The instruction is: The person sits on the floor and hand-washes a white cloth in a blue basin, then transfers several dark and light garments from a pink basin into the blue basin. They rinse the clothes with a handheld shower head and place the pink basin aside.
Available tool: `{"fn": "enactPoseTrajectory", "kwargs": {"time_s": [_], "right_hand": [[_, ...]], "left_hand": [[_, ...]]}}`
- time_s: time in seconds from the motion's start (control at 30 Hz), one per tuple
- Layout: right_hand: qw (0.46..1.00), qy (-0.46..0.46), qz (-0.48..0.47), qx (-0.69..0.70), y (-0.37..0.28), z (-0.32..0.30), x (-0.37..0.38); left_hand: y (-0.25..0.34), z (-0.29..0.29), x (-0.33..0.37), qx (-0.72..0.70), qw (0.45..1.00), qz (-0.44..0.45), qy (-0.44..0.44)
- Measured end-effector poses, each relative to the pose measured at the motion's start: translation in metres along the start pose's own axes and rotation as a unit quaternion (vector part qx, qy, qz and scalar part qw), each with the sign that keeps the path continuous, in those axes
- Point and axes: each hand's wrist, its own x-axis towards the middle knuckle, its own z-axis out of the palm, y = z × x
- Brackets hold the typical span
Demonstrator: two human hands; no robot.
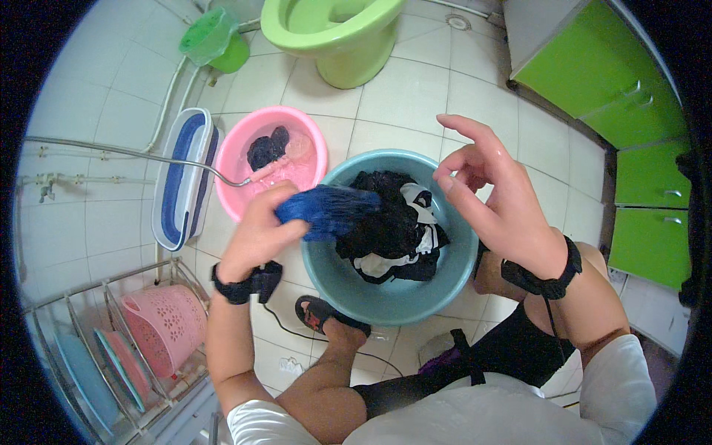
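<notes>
My left hand (252, 233) grips a crumpled blue cloth (325, 212), blurred by motion, which hangs over the left rim of a round teal basin (454, 274). Whether it is a garment cannot be made out. Black and white laundry (387, 222) lies heaped inside that basin. Over its right rim hovers my right hand (500, 196), holding nothing, index finger stretched out and thumb apart. A pink basin (317, 144) stands just beyond my left hand, with water and a dark wet piece of fabric (261, 153) in it.
A metal hose (133, 153) reaches from the left wall into the pink basin. Beside it stands a blue-and-white folding tub (172, 185). A rack (122, 274) at lower left holds pink and blue containers. A green toilet (348, 55) is ahead, green cabinets (641, 174) at right.
</notes>
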Motion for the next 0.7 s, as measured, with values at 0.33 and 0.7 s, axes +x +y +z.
{"fn": "enactPoseTrajectory", "kwargs": {"time_s": [0.33, 0.7], "right_hand": [[0.999, -0.017, 0.039, 0.006, 0.002, 0.007, 0.002], [0.994, -0.007, 0.11, -0.014, 0.024, 0.006, 0.03]], "left_hand": [[-0.122, 0.09, 0.05, 0.065, 0.996, -0.066, 0.005], [-0.321, -0.077, 0.139, 0.151, 0.945, -0.214, 0.197]]}}
